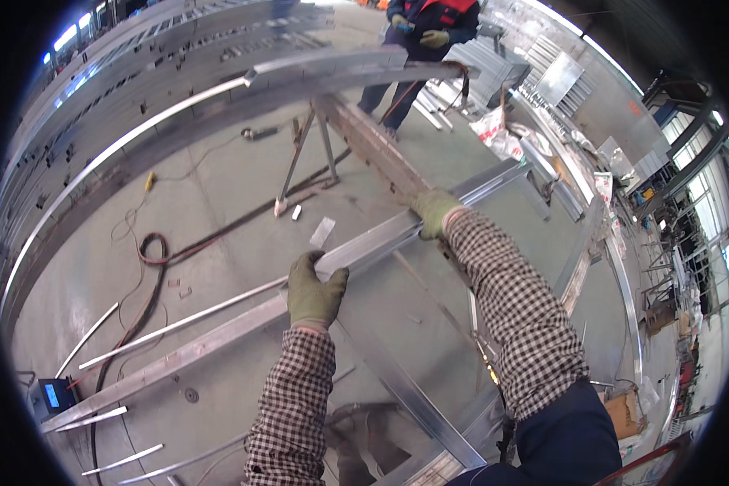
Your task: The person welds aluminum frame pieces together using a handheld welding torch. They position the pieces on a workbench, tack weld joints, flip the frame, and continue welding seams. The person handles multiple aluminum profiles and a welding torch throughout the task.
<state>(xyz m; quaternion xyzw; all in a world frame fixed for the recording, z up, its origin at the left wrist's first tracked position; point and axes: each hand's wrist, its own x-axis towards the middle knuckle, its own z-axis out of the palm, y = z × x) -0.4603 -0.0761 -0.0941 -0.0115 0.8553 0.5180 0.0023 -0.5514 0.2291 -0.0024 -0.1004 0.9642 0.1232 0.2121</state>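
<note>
A silvery metal bar (373, 243) slants across the middle, resting over a rusty brown support beam (373, 146). My right hand (433, 212), in a green work glove, is closed around this bar where it crosses the beam. At the bar's near left end is my left hand (314, 293), gloved alike, its thumb spread away from the fingers; whether it touches the end is hard to make out. Checked sleeves cover both forearms. Below, another metal profile (413, 397) runs toward the lower right. A long pale beam (178, 360) extends left from beside my left hand.
Beyond the beam stands another person (433, 32) with gloved hands. A long curved-looking metal profile (194, 93) crosses the upper left. Hoses (158, 259) coil on the floor near a box with a lit display (53, 395). Metal stock and white sacks (498, 134) lie at right.
</note>
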